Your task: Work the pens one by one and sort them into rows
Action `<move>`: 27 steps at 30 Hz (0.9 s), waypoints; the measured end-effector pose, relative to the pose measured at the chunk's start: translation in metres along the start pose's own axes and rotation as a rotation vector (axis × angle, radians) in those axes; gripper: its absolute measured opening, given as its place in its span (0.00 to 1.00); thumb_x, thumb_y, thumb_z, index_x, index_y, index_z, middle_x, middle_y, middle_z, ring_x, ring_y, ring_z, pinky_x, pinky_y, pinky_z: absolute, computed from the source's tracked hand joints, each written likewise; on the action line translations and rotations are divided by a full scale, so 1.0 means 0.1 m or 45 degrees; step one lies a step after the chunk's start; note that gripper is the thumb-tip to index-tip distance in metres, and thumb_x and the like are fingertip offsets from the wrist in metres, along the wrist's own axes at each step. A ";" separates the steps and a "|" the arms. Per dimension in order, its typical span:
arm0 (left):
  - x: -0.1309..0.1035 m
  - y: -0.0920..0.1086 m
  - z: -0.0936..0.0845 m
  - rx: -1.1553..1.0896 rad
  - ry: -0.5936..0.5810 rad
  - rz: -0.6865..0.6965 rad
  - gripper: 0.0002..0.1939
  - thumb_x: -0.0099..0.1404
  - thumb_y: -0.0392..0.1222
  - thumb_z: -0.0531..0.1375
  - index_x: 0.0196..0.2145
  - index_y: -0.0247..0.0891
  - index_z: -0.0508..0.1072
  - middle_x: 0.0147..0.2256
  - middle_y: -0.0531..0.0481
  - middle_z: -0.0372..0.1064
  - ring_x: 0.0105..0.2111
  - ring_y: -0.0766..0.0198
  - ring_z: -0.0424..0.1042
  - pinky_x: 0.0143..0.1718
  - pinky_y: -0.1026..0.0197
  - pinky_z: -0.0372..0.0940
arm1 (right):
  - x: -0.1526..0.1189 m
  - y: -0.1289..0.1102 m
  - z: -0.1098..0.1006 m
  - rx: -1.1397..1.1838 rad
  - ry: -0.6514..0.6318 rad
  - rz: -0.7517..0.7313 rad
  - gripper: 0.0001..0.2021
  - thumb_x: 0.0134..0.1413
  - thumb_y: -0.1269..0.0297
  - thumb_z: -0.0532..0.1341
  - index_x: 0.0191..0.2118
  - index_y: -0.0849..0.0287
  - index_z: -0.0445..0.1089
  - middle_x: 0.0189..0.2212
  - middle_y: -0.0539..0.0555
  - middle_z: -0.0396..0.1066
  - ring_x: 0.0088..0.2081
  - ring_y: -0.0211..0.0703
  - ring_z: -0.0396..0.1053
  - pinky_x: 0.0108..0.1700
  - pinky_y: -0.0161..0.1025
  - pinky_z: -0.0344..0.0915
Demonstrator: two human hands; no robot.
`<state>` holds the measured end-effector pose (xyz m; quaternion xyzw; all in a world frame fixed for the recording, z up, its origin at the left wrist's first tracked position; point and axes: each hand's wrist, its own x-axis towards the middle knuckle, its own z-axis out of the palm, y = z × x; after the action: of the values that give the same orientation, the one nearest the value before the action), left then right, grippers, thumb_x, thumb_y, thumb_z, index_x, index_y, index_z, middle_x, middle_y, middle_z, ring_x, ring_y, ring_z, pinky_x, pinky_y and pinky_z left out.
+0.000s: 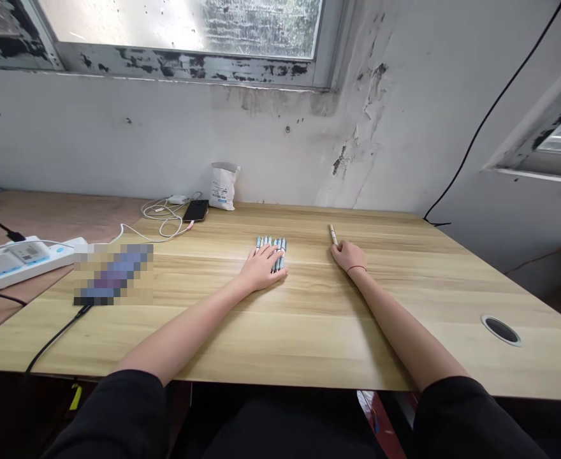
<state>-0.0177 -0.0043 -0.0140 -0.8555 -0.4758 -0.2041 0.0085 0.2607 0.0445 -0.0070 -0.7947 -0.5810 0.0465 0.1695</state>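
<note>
On a wood-grain worktop [280, 338], the left hand [260, 266] lies open over a row of pens [283, 245] between the front and back edges. Nearer the right edge, the right hand [350, 256] grips a single pen [333, 233] pointing toward the back edge.

One head-worn camera looks forward and down across the desk [309, 338] from its near side, facing the wall [166, 140].

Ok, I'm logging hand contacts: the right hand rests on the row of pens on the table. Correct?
No, the head view shows the left hand, not the right hand, resting on the row of pens on the table.
</note>
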 end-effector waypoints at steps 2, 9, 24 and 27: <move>0.00 0.00 0.00 0.001 -0.013 -0.008 0.26 0.62 0.57 0.51 0.55 0.46 0.62 0.58 0.47 0.55 0.59 0.52 0.51 0.58 0.45 0.48 | 0.02 -0.01 0.00 -0.021 0.003 0.001 0.15 0.53 0.55 0.51 0.33 0.58 0.69 0.32 0.58 0.71 0.35 0.49 0.69 0.30 0.38 0.57; 0.00 0.01 -0.02 -0.014 -0.013 0.000 0.28 0.61 0.58 0.52 0.55 0.44 0.62 0.58 0.47 0.55 0.59 0.51 0.51 0.58 0.45 0.48 | 0.04 0.01 0.01 -0.048 0.013 -0.012 0.14 0.55 0.56 0.50 0.34 0.58 0.69 0.34 0.59 0.72 0.36 0.49 0.69 0.32 0.39 0.58; 0.00 0.00 -0.03 -0.016 -0.028 -0.043 0.29 0.60 0.59 0.53 0.55 0.45 0.61 0.58 0.48 0.54 0.60 0.48 0.47 0.58 0.43 0.48 | 0.02 0.01 0.01 -0.037 0.015 -0.009 0.13 0.54 0.57 0.51 0.36 0.57 0.67 0.34 0.59 0.71 0.35 0.48 0.69 0.33 0.39 0.58; 0.00 0.01 -0.03 -0.013 -0.043 -0.054 0.30 0.60 0.60 0.52 0.56 0.46 0.61 0.59 0.49 0.54 0.61 0.49 0.46 0.59 0.44 0.48 | 0.01 0.00 0.00 -0.042 0.015 -0.003 0.13 0.55 0.57 0.51 0.37 0.57 0.67 0.35 0.59 0.71 0.36 0.48 0.69 0.33 0.39 0.58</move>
<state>-0.0184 -0.0056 -0.0109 -0.8486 -0.4929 -0.1921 -0.0083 0.2611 0.0459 -0.0071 -0.7970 -0.5815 0.0320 0.1601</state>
